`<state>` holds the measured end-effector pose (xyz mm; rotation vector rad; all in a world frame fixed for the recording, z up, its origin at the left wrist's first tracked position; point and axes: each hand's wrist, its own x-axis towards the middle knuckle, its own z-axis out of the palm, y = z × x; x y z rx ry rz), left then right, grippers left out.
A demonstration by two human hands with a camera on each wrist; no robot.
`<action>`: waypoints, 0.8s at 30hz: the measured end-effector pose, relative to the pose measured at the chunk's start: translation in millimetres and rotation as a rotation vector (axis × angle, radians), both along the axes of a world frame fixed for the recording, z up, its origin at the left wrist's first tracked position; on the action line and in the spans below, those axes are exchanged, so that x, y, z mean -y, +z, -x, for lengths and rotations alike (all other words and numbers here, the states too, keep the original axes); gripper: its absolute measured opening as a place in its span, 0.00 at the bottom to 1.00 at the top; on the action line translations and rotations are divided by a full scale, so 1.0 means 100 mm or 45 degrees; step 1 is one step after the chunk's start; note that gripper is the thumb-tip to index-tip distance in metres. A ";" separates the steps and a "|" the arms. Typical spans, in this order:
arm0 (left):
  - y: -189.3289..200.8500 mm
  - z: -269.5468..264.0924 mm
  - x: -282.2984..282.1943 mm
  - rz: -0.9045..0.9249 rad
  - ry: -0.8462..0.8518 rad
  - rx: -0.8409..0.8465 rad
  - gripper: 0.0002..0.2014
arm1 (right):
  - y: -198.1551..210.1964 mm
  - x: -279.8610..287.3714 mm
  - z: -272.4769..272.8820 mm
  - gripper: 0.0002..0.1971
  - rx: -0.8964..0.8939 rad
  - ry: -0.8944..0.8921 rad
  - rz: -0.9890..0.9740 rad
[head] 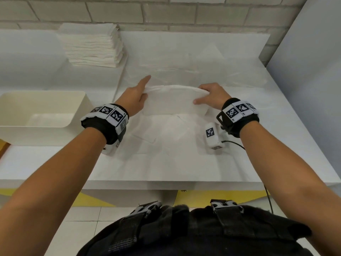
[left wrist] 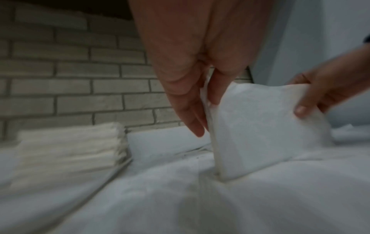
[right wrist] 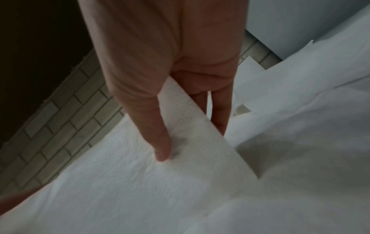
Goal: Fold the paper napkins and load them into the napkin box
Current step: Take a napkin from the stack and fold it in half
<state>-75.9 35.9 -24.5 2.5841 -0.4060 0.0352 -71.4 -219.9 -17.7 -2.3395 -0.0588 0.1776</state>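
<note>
the soft white folded paper napkin stands on its near edge on the white surface, long axis left-right, left hand and right hand each pinching an end, with the cream plastic napkin box open to the left, nearer the left grip.
</note>
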 end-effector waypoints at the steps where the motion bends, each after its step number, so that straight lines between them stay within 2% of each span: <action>1: -0.02 -0.01 -0.01 0.029 0.049 -0.051 0.24 | -0.02 0.00 0.00 0.12 -0.033 0.001 0.018; 5: -0.02 -0.01 -0.10 0.121 0.176 -0.131 0.12 | -0.03 0.00 0.00 0.12 -0.060 -0.048 -0.046; 9: 0.03 -0.04 -0.06 0.106 0.139 -0.155 0.13 | -0.05 -0.05 0.01 0.16 -0.118 -0.046 -0.026; 13: 0.06 -0.08 -0.05 0.254 0.135 -0.113 0.11 | 0.00 -0.05 -0.03 0.17 -0.141 -0.056 -0.077; 16: 0.05 -0.06 -0.01 0.199 0.094 -0.054 0.10 | 0.04 -0.04 -0.05 0.20 -0.072 0.006 0.113; 20: 0.05 -0.05 0.04 0.191 0.033 0.006 0.10 | 0.22 -0.28 -0.04 0.39 0.199 0.220 0.514; 21: 0.07 -0.04 0.05 0.187 0.021 0.016 0.10 | 0.27 -0.36 -0.07 0.41 0.223 0.292 0.625; 23: 0.11 -0.03 0.06 0.183 -0.010 0.041 0.10 | 0.36 -0.52 -0.12 0.36 0.161 0.405 0.739; 24: 0.14 -0.02 0.06 0.181 -0.019 0.052 0.09 | 0.40 -0.58 -0.15 0.30 0.126 0.446 0.747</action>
